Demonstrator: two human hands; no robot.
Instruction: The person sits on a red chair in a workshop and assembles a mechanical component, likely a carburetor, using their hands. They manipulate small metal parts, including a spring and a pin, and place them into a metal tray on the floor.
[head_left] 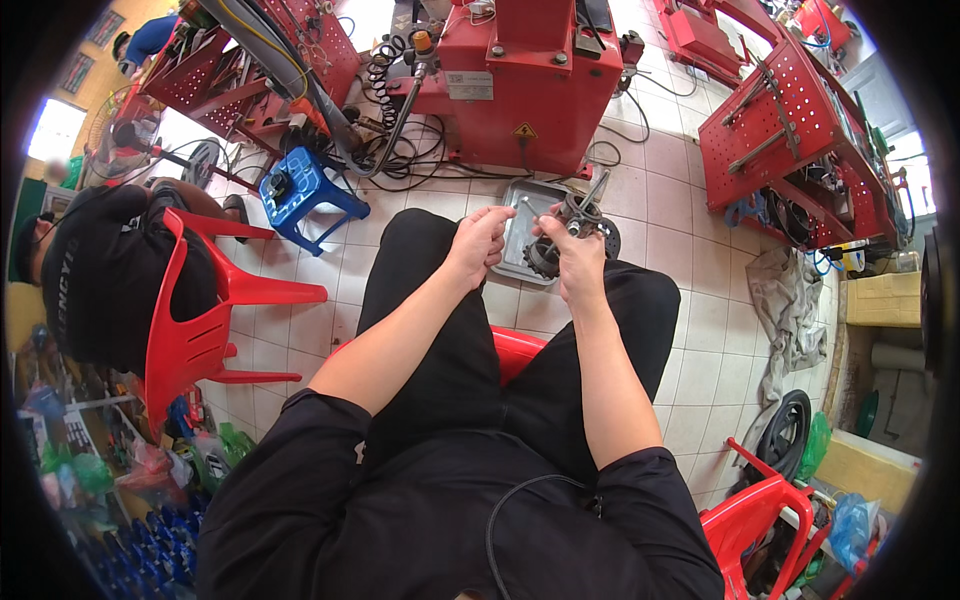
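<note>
My left hand (479, 243) is closed in front of my knees, thumb and fingers pressed together; whatever is between them is too small to make out. To its right, my right hand (576, 258) is closed, and a thin shiny metal rod (529, 207) sticks out from its thumb and fingertips. Close against that hand is a dark, greasy metal part with a toothed ring (541, 259); the hand hides some of it. Behind the fingers a round metal housing (578, 209) shows, with a shiny tool (597, 188) slanting up across it. Beneath them lies a grey metal tray (516, 272) on the floor.
A red machine (530, 95) with hoses and cables stands ahead. A blue stool (312, 195) is at front left. Another person in black sits on a red chair (185, 300) at left. A red perforated tool cart (770, 125) stands right, with a grey cloth (790, 310) nearby.
</note>
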